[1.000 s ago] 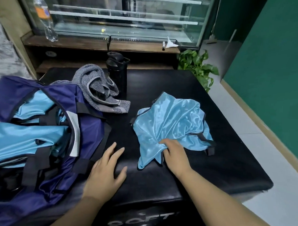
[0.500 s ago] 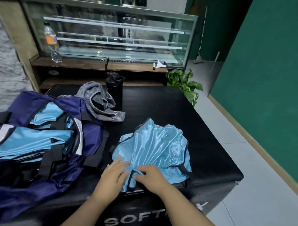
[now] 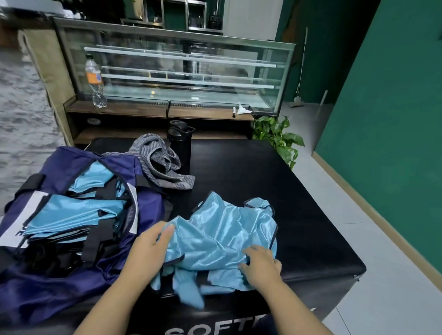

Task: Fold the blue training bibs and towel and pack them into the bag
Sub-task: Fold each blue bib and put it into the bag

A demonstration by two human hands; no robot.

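A crumpled light-blue bib (image 3: 222, 232) with black trim lies at the near edge of the black padded box (image 3: 301, 200), part of it hanging over the front. My left hand (image 3: 147, 250) grips its left edge. My right hand (image 3: 261, 265) holds the fabric at its right side, fingers curled into the cloth. To the left stands the open navy bag (image 3: 60, 282) with several folded blue bibs (image 3: 75, 212) inside. A grey striped towel (image 3: 160, 162) lies bunched behind the bag.
A black bottle (image 3: 179, 138) stands by the towel at the box's far edge. Behind it is a glass display counter (image 3: 183, 70) with a plastic bottle (image 3: 95, 82). A potted plant (image 3: 278, 136) sits at the far right corner; tiled floor lies to the right.
My hands have spread apart along the bib, left hand to its left edge, right hand to its right side. The bib now hangs partly over the front edge. The camera tilted upward.
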